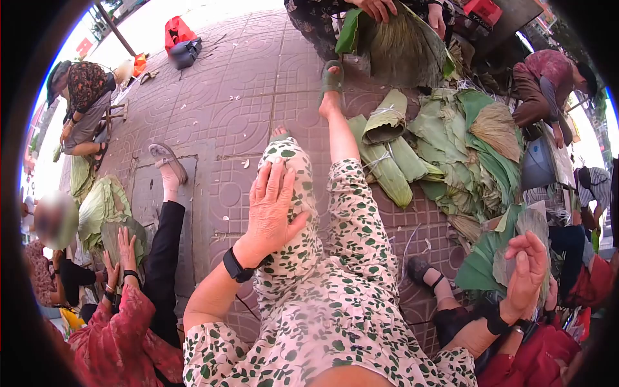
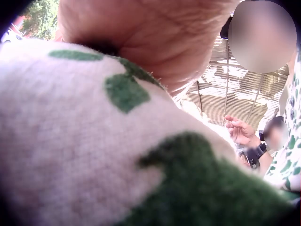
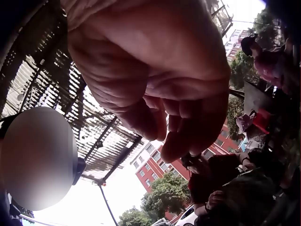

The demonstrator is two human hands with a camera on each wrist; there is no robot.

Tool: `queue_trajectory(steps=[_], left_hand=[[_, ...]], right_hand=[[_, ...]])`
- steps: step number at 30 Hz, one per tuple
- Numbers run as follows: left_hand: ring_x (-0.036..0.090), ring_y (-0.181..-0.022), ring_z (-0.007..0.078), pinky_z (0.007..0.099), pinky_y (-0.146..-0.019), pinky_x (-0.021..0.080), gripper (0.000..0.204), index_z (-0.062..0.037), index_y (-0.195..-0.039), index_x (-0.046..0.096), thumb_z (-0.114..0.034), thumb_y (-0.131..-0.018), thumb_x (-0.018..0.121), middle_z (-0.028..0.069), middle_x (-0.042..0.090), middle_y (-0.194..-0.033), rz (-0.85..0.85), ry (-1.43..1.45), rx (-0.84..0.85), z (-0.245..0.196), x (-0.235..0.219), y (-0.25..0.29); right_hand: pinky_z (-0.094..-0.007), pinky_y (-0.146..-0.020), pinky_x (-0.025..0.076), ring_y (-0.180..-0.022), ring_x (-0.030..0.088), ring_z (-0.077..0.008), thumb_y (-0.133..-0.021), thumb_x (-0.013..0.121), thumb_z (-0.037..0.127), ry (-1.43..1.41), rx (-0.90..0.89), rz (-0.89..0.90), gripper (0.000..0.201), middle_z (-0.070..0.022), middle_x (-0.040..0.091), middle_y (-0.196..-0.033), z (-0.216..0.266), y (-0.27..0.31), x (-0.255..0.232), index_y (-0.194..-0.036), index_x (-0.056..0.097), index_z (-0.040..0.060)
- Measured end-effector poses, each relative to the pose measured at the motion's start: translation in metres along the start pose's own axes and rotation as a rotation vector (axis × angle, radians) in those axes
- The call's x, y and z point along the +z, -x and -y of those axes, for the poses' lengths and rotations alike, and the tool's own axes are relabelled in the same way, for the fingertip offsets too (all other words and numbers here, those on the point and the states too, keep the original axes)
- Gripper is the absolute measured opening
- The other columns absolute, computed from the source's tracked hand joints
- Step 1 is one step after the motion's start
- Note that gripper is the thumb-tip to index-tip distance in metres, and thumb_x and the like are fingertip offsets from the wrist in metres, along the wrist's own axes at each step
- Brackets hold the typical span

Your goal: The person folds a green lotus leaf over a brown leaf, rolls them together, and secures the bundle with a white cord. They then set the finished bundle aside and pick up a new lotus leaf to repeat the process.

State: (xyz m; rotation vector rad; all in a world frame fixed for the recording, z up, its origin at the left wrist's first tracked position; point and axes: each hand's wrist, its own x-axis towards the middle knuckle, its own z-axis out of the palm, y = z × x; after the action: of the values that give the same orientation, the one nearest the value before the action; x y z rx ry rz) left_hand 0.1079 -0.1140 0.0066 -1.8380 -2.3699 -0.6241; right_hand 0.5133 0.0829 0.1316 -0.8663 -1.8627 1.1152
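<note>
My left hand [image 1: 272,205] rests on the knee of leaf-print trousers [image 1: 351,222], fingers straight and lying together. From the left wrist, its palm [image 2: 146,37] shows close over the printed cloth [image 2: 70,136]. Raised at the right side, my right hand [image 1: 526,274] has loosely bent fingers and holds nothing. Its palm fills the top of the right wrist view, where the fingers [image 3: 176,146] curl a little inward. Behind that hand in the head view are broad green leaves [image 1: 480,263]. Dark bands circle both wrists.
Tied leaf bundles [image 1: 387,117] lie on the paving [image 1: 248,109] ahead, beside a wide heap of flattened leaves [image 1: 445,129]. A person at the top handles a large dried leaf [image 1: 403,48]. People in red sit close on both sides. A dark bag [image 1: 185,53] stands far left.
</note>
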Motion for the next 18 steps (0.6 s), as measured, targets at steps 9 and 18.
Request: queue_trajectory(steps=[9, 18], left_hand=[[0.016, -0.14, 0.0381, 0.0455, -0.112, 0.017, 0.086, -0.0018, -0.141, 0.032, -0.025, -0.069, 0.073, 0.0192, 0.02, -0.151, -0.011, 0.015, -0.008, 0.003, 0.003, 0.002], [0.021, -0.138, 0.0381, 0.0482, -0.109, 0.022, 0.084, -0.0039, -0.139, 0.036, -0.028, -0.068, 0.074, 0.0178, 0.024, -0.149, -0.067, 0.038, -0.004, 0.003, 0.003, 0.003]], right_hand=[[-0.0286, -0.063, 0.047, -0.072, 0.055, -0.0151, -0.089, 0.058, 0.019, 0.197, -0.538, 0.166, 0.041, -0.0158, 0.059, -0.093, 0.082, 0.005, -0.018, -0.124, 0.047, 0.0002], [-0.0292, -0.063, 0.047, -0.072, 0.056, -0.0166, -0.088, 0.059, 0.021, 0.136, -1.017, 0.202, 0.04, -0.015, 0.059, -0.09, 0.165, -0.013, 0.046, -0.124, 0.048, 0.0042]])
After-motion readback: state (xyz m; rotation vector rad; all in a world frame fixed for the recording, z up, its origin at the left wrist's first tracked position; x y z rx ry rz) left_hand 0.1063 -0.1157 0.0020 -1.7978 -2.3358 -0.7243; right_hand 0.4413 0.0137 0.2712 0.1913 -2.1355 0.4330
